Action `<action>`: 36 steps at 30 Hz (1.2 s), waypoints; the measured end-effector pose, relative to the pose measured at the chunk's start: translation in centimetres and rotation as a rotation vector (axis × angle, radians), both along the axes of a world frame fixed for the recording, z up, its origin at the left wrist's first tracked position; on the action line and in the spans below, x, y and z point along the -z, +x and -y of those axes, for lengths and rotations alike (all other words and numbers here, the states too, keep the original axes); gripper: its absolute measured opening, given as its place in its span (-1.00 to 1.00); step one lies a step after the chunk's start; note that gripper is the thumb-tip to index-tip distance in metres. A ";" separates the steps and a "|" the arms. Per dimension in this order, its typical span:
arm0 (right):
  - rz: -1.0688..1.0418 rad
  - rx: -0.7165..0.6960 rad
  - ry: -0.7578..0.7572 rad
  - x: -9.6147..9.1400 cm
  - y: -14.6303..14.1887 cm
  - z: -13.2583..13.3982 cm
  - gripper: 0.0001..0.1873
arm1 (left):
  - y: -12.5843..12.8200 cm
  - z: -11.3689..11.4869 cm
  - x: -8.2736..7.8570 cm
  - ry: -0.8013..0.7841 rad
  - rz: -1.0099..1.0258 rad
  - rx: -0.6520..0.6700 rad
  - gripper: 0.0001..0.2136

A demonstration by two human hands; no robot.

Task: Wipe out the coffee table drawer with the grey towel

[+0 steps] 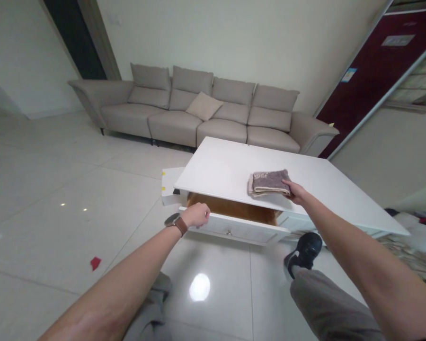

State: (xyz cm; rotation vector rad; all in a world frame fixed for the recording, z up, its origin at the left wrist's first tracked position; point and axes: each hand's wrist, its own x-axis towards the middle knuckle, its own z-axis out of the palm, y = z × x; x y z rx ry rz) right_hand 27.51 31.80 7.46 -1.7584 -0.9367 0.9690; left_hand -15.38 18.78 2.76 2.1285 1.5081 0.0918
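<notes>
A white coffee table (227, 166) stands in front of me with its near drawer (241, 228) pulled out, showing a wooden inside. My left hand (196, 215), with a watch on the wrist, is curled over the drawer's front edge at its left end. A folded grey-brown cloth (269, 183) lies on the tabletop near the front edge. My right hand (295, 191) grips the cloth's right corner, fingers closed on it.
A long beige sofa (206, 113) with a loose cushion lines the far wall. Another small drawer (170, 184) sticks out at the table's left end. Glossy white floor tiles spread left, with a red scrap (95, 263). My shoe (305, 248) rests by the drawer.
</notes>
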 end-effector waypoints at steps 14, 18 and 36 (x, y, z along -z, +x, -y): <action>1.310 -0.652 0.463 6.7 0.8 9.6 -0.80 | 0.6 -1.7 4.4 -0.102 -0.236 0.045 -0.50; 1.392 -0.797 0.421 9.3 0.1 12.8 -0.55 | 0.6 -2.2 5.1 -0.103 -0.263 0.039 -0.55; 1.441 -0.546 0.296 11.8 -1.0 9.5 -0.36 | 2.8 -4.0 5.7 -0.081 -0.010 -0.366 -0.59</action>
